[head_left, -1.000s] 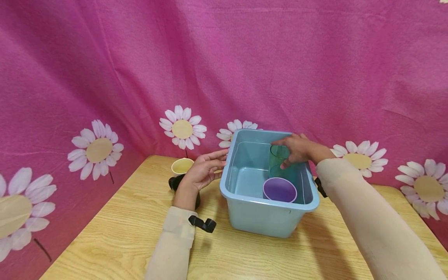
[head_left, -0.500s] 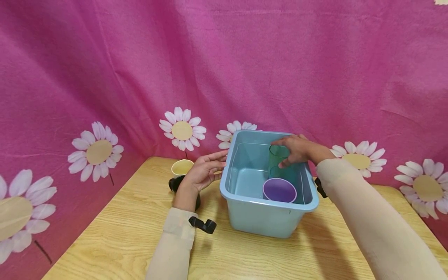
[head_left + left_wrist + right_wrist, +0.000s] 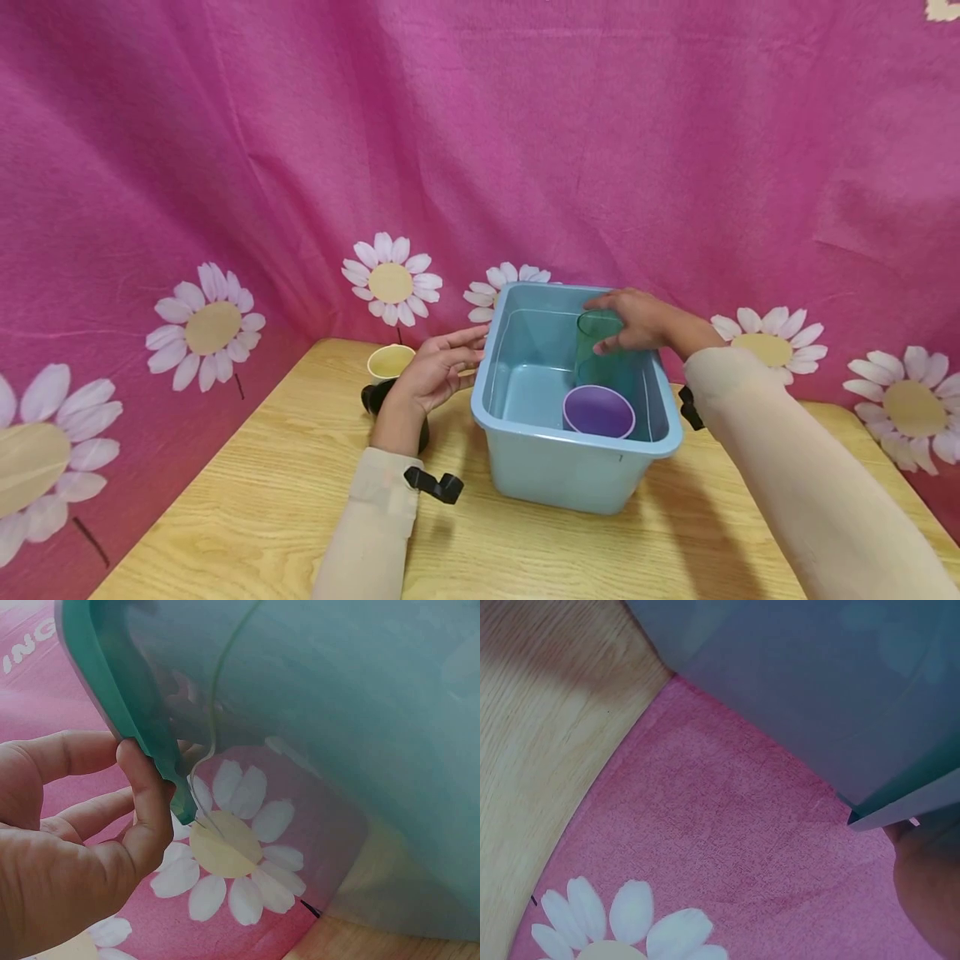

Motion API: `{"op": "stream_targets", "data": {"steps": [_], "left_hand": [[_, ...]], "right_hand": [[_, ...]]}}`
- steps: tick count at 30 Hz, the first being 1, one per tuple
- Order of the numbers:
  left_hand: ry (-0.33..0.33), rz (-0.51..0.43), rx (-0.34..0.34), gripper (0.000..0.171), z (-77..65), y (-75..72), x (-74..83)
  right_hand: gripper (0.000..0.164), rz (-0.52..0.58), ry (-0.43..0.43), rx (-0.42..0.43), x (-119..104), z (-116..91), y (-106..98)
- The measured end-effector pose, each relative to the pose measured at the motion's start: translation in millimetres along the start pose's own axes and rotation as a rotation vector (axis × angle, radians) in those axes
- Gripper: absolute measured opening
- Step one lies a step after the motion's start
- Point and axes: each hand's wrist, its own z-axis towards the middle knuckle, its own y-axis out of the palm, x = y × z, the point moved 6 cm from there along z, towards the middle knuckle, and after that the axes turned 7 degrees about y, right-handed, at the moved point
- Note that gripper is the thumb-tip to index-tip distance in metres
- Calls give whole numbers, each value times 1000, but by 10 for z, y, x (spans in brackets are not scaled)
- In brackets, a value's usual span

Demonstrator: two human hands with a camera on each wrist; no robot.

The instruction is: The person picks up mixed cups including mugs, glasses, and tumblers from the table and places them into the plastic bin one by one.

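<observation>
A light blue plastic basin (image 3: 570, 467) stands on the wooden table. My left hand (image 3: 431, 375) is at its left rim, and in the left wrist view the thumb and fingers pinch the rim (image 3: 139, 724). My right hand (image 3: 633, 321) reaches over the back right of the basin. Its thumb and fingers are round a translucent green cup (image 3: 588, 362), upright inside and partly covered by the hand. In front of that cup, a purple cup (image 3: 598, 412) with a pale rim stands in the basin. The right wrist view shows little of the right hand (image 3: 930, 885).
A yellow cup (image 3: 391, 361) stands on the table (image 3: 262, 500) left of the basin. Something black (image 3: 378, 396) is mostly hidden behind my left wrist. A pink cloth (image 3: 480, 150) with daisies hangs behind the table.
My right thumb has shifted slightly up along the green cup. The view has tipped up a little. The left hand, basin and cups stay in place.
</observation>
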Motion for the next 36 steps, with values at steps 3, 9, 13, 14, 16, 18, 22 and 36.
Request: {"op": "stream_targets", "data": {"steps": [3,9,13,14,16,18,22,36], "left_hand": [[-4,2,1,51,-6,-9,-8],[-5,3,0,51,-5,-25,-19],[-5,5,5,51,-19,-35,-10],[-4,6,5,51,-22,-35,-6],[-4,8,3,52,-28,-37,-2],[-4,8,0,51,-26,-37,-3],[-7,6,-1,52,-27,-33,0],[-3,-1,-6,51,9,-4,-16]], "right_hand": [[68,11,-29,18,3,-12,2],[61,32,-43,76,38,-61,-46],[59,59,-17,102,75,-103,-87],[59,67,-15,109,81,-114,-96],[60,84,-4,123,93,-139,-114],[61,102,9,133,103,-171,-128],[61,123,17,155,107,-243,-161],[57,225,26,261,257,-515,-254]]}}
